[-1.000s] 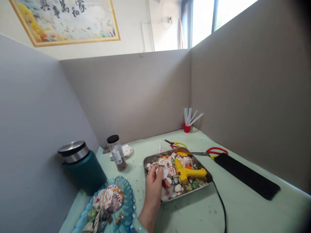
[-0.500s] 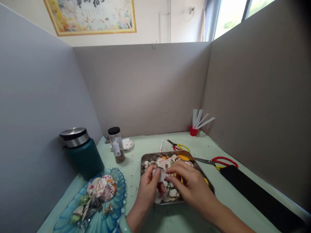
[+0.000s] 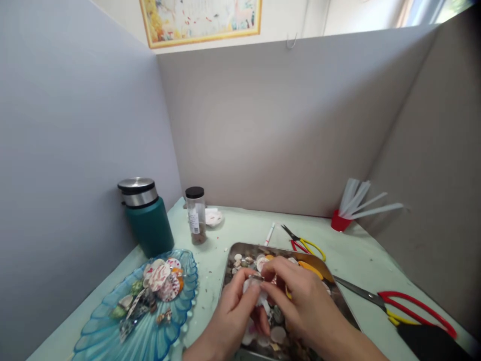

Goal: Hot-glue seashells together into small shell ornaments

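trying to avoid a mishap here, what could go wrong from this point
The small white piece in the left hand could slip and get lost among the pale shells in the tray. The right hand might knock the long scissors beside the tray. The left forearm may nudge the blue dish.

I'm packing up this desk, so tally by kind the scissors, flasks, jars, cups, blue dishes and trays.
Scissors with red and yellow handles: 2
Dark green flask with silver lid: 1
Clear jar with black lid: 1
Red cup with white sticks: 1
Translucent blue scalloped dish: 1
Rectangular metal tray: 1
Total: 7
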